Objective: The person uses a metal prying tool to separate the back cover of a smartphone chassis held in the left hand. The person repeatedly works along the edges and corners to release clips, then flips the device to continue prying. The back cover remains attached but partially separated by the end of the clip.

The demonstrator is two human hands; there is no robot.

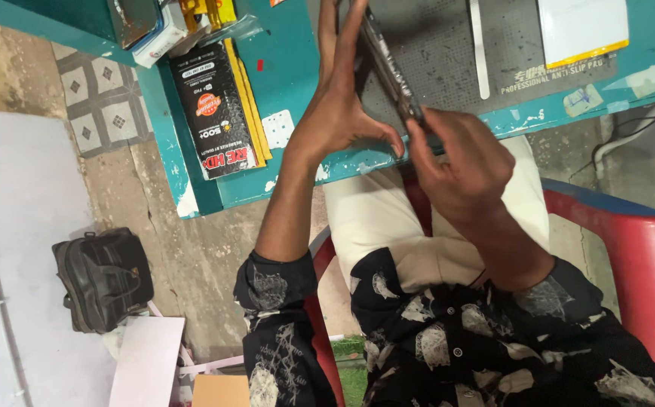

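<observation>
Dark thin phone [389,69], on edge above the teal bench [289,83]: left hand [336,113] steadies it, right hand [459,162] pinches its near end.

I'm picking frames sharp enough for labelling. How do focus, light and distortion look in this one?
Head view: the thin flat device held edge-on is slightly soft, as is the right hand; the left hand is clearer. Light is even and dim, with a mild sheen on the grey mat and no hard shadows. The view is steeply tilted, with the teal table running off the top.

A repair workshop: teal workbench [289,68] with grey anti-slip work mat [440,53].
</observation>
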